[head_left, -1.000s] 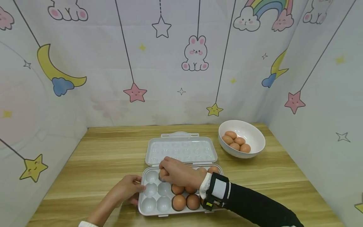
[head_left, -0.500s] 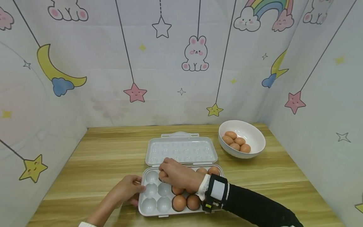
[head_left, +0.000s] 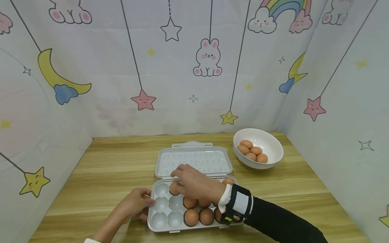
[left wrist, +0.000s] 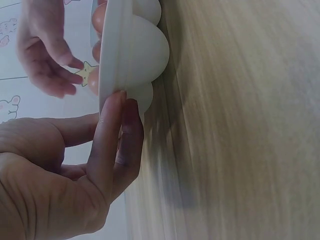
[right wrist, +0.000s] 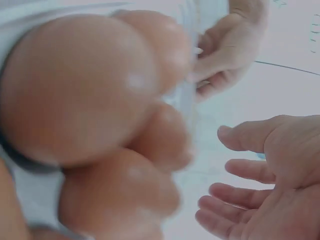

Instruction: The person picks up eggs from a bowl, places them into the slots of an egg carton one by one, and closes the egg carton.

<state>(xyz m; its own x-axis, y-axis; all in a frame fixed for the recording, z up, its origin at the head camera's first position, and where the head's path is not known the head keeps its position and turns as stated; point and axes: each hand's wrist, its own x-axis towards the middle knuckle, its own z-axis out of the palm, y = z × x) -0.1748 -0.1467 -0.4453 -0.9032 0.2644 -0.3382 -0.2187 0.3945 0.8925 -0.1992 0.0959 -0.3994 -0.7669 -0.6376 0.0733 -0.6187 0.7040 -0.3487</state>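
A white plastic egg tray [head_left: 159, 220] lies open on the table, brown eggs filling cups on its right side. My left hand [head_left: 135, 203] grips the tray's left edge; in the left wrist view its fingers [left wrist: 106, 145] pinch the rim. Over the back row, my right hand [head_left: 196, 184] hovers beside an egg [head_left: 174, 188] seated in the second cup from the left. From the right wrist, that hand [right wrist: 270, 182] shows straight, spread fingers, apart from the eggs [right wrist: 80, 90] and holding nothing. It hides some back-row cups in the head view.
The tray's transparent lid [head_left: 194, 162] lies folded back behind it. At the back right stands a white bowl [head_left: 274, 150] with several brown eggs [head_left: 256, 151]. Cloth with printed cartoons [head_left: 182, 84] walls the wooden table [head_left: 121, 162] at the back and sides.
My right hand has let go of the egg in the back row. It has lifted and shifted slightly right, its fingers opening. The left hand keeps its grip on the tray.
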